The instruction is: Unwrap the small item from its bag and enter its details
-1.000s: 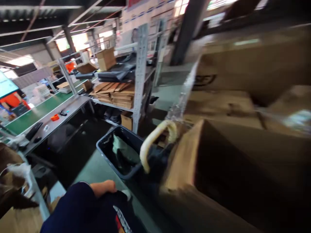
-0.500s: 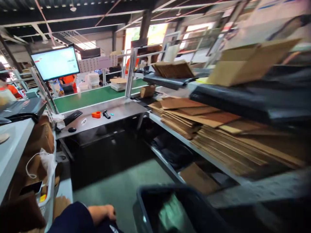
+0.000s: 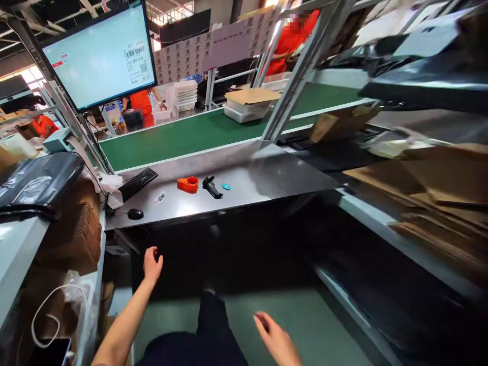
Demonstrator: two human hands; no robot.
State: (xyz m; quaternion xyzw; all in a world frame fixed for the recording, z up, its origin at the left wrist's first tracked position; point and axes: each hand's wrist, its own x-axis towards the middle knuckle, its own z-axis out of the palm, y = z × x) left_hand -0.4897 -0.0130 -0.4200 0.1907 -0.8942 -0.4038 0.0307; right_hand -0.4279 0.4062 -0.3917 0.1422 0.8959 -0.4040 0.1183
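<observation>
In the head view my left hand (image 3: 153,266) hangs in the air in front of the metal desk (image 3: 244,168), below its front edge. Its fingers are loosely bent, thumb apart, and nothing is in it. My right hand (image 3: 275,335) is low over the floor, relaxed and also holding nothing, with a gap between thumb and fingers. Nearest to the left hand on the desk is a black mouse (image 3: 135,214). Farther along lie a keyboard (image 3: 138,184), an orange tape dispenser-like holder (image 3: 188,185), a black handheld scanner (image 3: 212,187) and a small teal piece (image 3: 226,187).
A monitor (image 3: 101,56) stands above the desk's left side. Behind runs a green conveyor (image 3: 171,136) carrying a lidded white tray (image 3: 247,109). Cardboard stacks fill the left shelf and right rack (image 3: 362,206). People in orange work beyond the conveyor.
The view has moved forward toward the desk, and the dark bin has left the frame. Both my hands now show; earlier only one was visible, low at the bottom.
</observation>
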